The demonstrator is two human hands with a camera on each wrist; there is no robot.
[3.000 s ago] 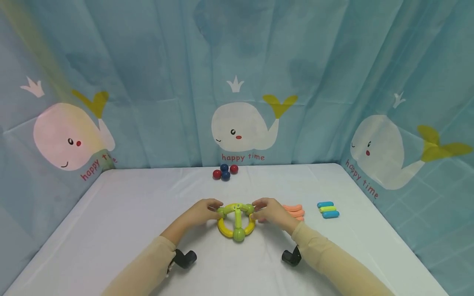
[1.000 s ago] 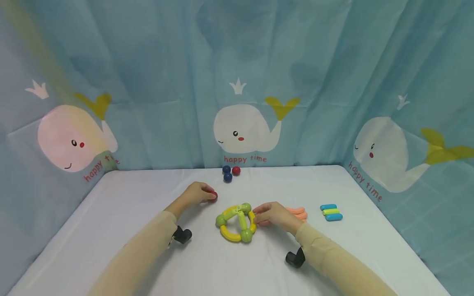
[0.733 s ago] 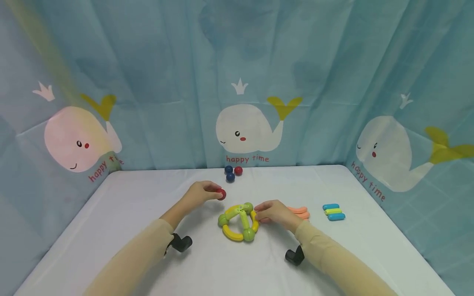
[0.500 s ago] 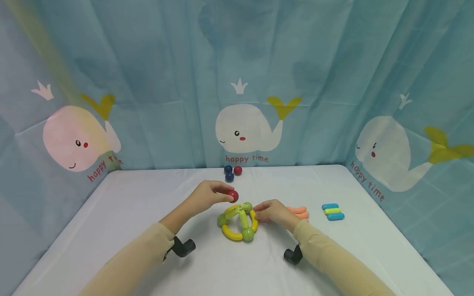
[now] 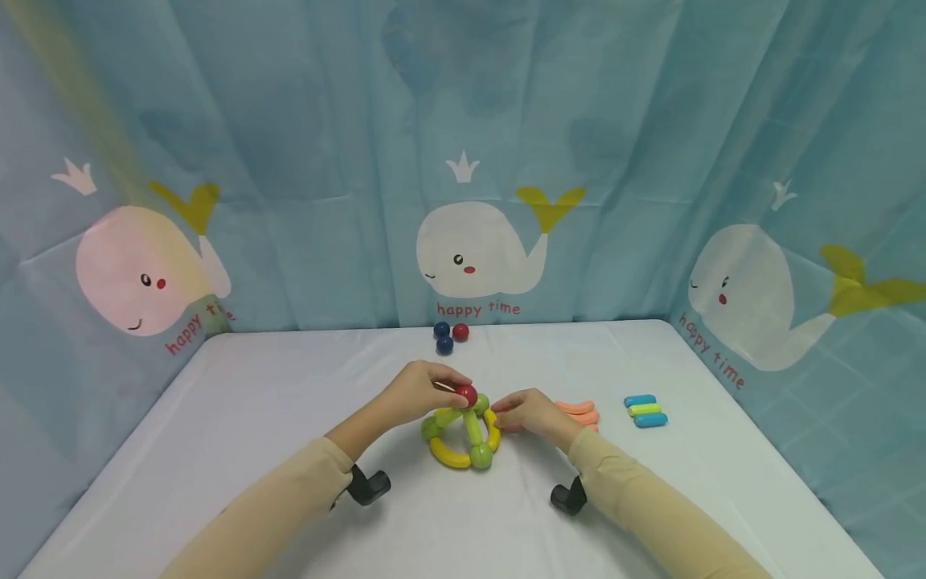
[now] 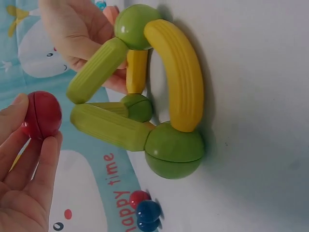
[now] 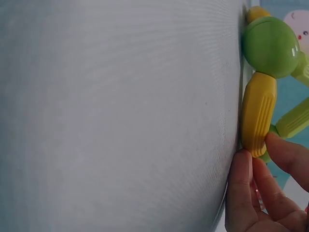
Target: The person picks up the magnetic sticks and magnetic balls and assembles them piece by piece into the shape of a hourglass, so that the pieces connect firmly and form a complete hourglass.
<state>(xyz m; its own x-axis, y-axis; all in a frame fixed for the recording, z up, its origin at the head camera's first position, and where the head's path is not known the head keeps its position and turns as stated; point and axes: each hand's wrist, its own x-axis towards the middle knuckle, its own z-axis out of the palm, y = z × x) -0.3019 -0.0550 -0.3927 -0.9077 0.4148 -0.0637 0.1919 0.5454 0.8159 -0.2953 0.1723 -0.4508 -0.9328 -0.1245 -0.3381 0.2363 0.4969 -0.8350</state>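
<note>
Wht tbl (image 5: 253,402): 3 balls (image 5: 444,344) beyond yel-grn frame (image 5: 473,428)

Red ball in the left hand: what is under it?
Below the red ball, across a gap, the left wrist view shows the green rods leaning together. In the head view, the ball covers their upper tips.

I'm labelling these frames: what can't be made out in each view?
Head: parts of the coral pieces, hidden by the right hand.
Right wrist: where the light-green rods meet, cut off by the right edge.
Left wrist: rest of left hand, cut off lower left.
</note>
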